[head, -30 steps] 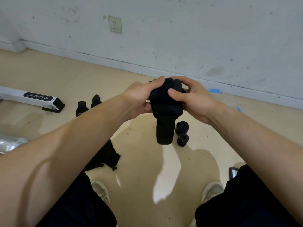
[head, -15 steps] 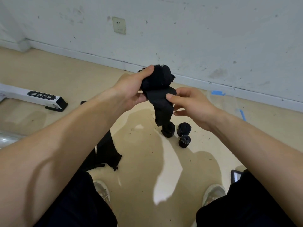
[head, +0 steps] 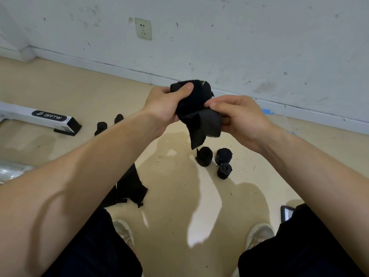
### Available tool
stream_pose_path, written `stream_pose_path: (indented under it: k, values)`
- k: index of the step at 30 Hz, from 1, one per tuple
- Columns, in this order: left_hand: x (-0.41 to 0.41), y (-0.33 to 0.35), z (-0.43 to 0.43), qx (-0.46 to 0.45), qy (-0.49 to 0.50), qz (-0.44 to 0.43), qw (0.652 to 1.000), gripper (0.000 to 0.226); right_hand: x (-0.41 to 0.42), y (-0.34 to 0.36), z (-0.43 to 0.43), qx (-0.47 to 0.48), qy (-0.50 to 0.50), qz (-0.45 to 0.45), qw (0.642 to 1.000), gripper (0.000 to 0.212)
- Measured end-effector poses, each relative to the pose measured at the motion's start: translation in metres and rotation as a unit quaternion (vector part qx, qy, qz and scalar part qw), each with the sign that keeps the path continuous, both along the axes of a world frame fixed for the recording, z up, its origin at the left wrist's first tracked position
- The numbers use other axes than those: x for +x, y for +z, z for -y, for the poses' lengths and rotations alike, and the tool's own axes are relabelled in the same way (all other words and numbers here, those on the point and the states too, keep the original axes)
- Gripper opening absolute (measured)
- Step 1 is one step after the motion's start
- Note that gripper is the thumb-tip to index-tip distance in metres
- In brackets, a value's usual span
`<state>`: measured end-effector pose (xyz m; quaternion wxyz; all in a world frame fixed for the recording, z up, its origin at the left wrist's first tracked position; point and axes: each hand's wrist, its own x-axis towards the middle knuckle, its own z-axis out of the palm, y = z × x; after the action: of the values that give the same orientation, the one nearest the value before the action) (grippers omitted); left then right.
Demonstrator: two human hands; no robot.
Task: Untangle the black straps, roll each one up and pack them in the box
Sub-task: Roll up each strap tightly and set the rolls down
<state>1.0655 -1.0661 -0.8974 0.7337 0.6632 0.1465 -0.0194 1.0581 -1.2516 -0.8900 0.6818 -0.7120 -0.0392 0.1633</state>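
Observation:
I hold a half-rolled black strap [head: 196, 108] in front of me, above the floor. My left hand [head: 165, 104] grips the rolled bundle, thumb pressed on its top. My right hand [head: 237, 116] pinches the loose tail, which folds over and hangs down a short way. Three rolled black straps [head: 216, 159] stand on the floor just below. A loose pile of black straps [head: 129, 186] lies under my left forearm, partly hidden. Two more black rolls [head: 108, 124] sit farther left. The clear plastic box [head: 279, 120] lies by the wall at right, faint.
A white bar with a black end cap [head: 40, 116] lies on the floor at left. A shiny object [head: 10, 170] shows at the left edge. A dark tablet-like device [head: 286, 212] sits by my right knee. My shoes [head: 259, 234] rest on the floor.
The hanging tail has got shorter as the strap wound onto the bundle. My right hand came up from lower on the tail to pinch it close beside the roll.

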Motion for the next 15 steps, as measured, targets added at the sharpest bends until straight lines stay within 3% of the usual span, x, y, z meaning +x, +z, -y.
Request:
stream_pose_path:
  k: [2,4,10,15]
  values:
    - [0.000,-0.001,0.001,0.001,-0.006,0.002,1.000,0.037,0.002,0.003,0.003,0.027,0.015,-0.005,1.000,0.029]
    - [0.000,-0.001,0.002,0.005,-0.010,0.002,1.000,0.036,0.001,0.006,0.005,0.018,0.050,0.018,0.998,0.027]
    - [-0.004,-0.005,0.007,-0.002,-0.042,-0.017,0.999,0.034,0.006,0.003,0.007,-0.132,0.030,0.148,0.980,0.018]
    - [-0.010,-0.006,0.014,-0.045,-0.068,-0.035,0.996,0.033,0.015,0.000,0.010,-0.177,0.013,0.222,0.959,0.016]
